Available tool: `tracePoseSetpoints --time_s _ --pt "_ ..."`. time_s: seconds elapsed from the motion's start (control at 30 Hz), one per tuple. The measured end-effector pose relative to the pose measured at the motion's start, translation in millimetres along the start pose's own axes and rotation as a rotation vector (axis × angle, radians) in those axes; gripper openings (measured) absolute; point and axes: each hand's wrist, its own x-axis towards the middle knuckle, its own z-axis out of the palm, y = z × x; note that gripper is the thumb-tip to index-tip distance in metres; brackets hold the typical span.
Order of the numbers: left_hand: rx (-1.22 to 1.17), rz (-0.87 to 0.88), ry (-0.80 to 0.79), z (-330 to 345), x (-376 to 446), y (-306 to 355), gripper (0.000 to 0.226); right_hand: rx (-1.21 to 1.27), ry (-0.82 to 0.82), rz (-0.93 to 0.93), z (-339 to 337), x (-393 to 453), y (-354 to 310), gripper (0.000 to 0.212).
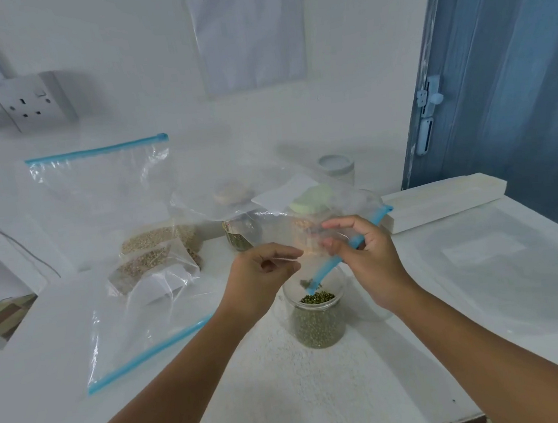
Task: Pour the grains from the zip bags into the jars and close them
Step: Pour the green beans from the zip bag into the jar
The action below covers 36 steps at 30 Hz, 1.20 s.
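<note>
We see both hands raised over an open glass jar (317, 314) that stands on the white worktop (290, 399) at the centre of the view. The left hand (263, 275) pinches the clear film of a zip bag (285, 217) between thumb and curled fingers. The right hand (366, 253), at three o'clock from the left, grips the same bag by its blue zip strip (328, 271), which slants down so that its lower end dips into the jar's mouth. The jar holds green grains (317, 324) to well over half its height, and a few grains cling at the bag's mouth just above it.

At nine o'clock from the jar an empty zip bag (144, 322) lies flat on the worktop, touching the left forearm. At ten o'clock a second zip bag (157, 248) holding pale brown grains sits slumped, its blue-edged top propped up against the wall. At twelve o'clock, seen blurred through the held bag, stand a jar of dark green grains (239, 239) and a jar with a pale green lid (311, 201); behind them is a white-lidded jar (336, 167). At two o'clock a long white box (441, 201) lies near the worktop's edge.
</note>
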Motion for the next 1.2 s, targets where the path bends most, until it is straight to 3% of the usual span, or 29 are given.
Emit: tracePoseSetpoints --time_s 0.37,0.93,1.2 --pt "0.056 0.046 -0.013 2.9 2.8 -0.9 0.019 0.021 -0.035 0.021 -6.0 -0.7 2.2 0.035" --pt "0.28 0.123 -0.028 4.6 4.9 -3.2 0.028 -0.069 0.028 -0.009 -0.6 -1.1 5.3 0.029" --pt "0.238 0.114 -0.071 3.5 2.7 1.5 0.025 -0.027 -0.002 0.017 3.6 -3.8 2.1 0.03"
